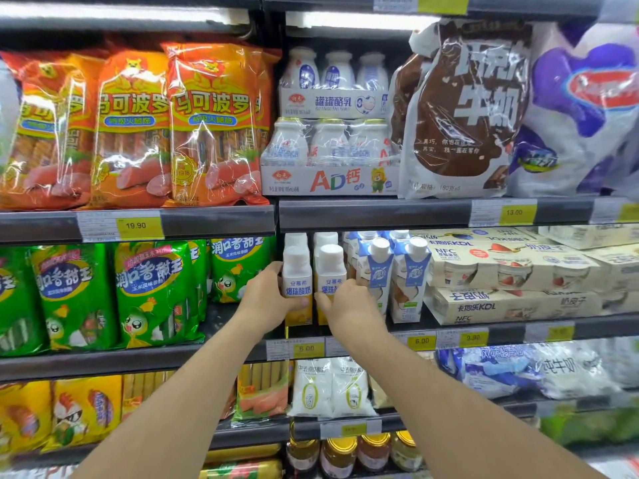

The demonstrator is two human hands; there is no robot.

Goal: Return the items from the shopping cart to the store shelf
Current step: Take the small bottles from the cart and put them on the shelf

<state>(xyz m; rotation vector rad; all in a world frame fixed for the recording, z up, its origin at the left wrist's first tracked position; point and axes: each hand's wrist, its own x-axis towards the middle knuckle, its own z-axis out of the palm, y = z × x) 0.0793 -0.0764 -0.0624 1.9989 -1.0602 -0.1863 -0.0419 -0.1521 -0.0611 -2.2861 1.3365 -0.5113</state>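
Observation:
Two white yogurt drink bottles with yellow bases stand at the front of the middle shelf. My left hand grips the left bottle around its lower half, thumb across the front. My right hand holds the right bottle, fingers wrapped over its lower label. More of the same bottles stand behind them. The shopping cart is out of view.
Blue-and-white cartons stand right of the bottles, then stacked yogurt multipacks. Green snack bags fill the shelf to the left. Orange sausage packs and milk packs sit above; pouches and jars below.

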